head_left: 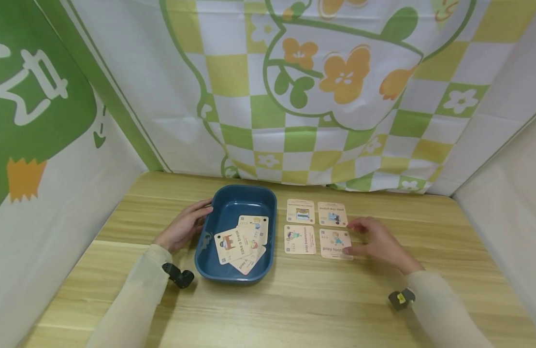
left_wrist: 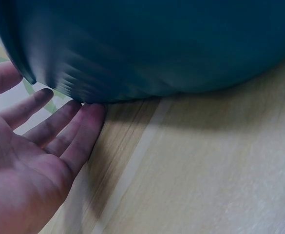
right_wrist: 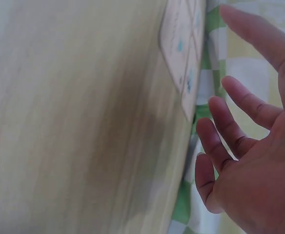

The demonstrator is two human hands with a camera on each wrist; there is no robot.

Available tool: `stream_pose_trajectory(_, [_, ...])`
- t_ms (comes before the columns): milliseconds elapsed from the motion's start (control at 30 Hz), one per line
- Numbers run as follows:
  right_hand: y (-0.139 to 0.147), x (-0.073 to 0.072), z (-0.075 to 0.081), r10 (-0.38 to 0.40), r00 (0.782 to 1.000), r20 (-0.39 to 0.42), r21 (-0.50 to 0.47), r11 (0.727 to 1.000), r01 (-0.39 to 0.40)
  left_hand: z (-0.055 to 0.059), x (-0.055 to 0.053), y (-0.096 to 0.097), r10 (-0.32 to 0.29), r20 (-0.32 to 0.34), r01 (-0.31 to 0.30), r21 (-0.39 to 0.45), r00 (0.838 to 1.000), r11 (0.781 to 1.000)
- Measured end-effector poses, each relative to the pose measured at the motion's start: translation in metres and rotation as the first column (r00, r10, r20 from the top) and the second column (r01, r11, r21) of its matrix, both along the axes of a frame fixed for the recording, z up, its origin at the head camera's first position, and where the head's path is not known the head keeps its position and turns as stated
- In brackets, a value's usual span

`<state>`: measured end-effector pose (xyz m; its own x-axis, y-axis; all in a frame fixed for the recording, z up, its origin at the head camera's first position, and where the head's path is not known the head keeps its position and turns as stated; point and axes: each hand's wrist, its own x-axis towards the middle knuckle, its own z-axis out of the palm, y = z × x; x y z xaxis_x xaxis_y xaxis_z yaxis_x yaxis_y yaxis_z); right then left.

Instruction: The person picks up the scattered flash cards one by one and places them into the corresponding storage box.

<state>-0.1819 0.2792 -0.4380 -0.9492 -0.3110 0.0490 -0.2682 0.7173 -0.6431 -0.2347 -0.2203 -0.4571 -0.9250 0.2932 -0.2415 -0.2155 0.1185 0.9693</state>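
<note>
On the wooden table stands a deep blue tray (head_left: 201,263) with several loose picture cards inside. The top one, a "take a break" card (head_left: 234,245), overlaps the others. My left hand (head_left: 187,224) rests against the tray's left side; in the left wrist view its fingers (left_wrist: 54,127) reach out fairly straight, the tips at the tray's outer wall. To the right of the tray, cards lie in two rows of two, among them a "play badminton" card (head_left: 300,239). My right hand (head_left: 376,241) is at the right edge of the "play foot..." card (head_left: 335,241), fingers spread and loosely bent.
Two upside-down cards, a left one (head_left: 300,211) and a right one (head_left: 332,214), form the back row. A patterned cloth (head_left: 307,154) hangs behind the table's back edge. White walls flank the table (head_left: 294,309) on both sides.
</note>
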Motion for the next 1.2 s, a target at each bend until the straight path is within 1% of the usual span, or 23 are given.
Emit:
stream_pose_trajectory(233, [0.003,-0.005,-0.005,-0.010,0.997,0.074,0.129,0.992,0.000,0.001,0.000,0.001,0.008,0.013,-0.007,-0.010,1.000,1.000])
stream_pose_trajectory(367, [0.002,-0.006,-0.005,-0.016,0.996,0.087,0.200,0.980,-0.002,0.002,-0.001,0.001,0.009,0.011,-0.008,-0.008,1.000,1.000])
stream_pose_trajectory(500, [0.001,-0.008,-0.004,-0.014,0.997,0.082,0.247,0.969,-0.007,0.002,-0.001,0.000,0.003,0.004,-0.003,-0.007,1.000,1.000])
stream_pose_trajectory(667, [0.000,-0.009,-0.004,-0.009,0.997,0.077,0.265,0.964,-0.012,0.002,0.000,0.000,0.003,0.005,-0.003,-0.010,1.000,1.000])
stream_pose_trajectory(1000, [-0.002,-0.011,-0.006,-0.009,0.994,0.106,0.253,0.967,-0.018,0.001,0.000,0.000,0.006,0.004,-0.006,-0.004,1.000,1.000])
stream_pose_trajectory(1200, [-0.001,-0.012,-0.007,-0.004,0.994,0.105,0.249,0.968,-0.023,0.001,0.000,0.001,0.004,-0.002,-0.004,-0.002,1.000,1.000])
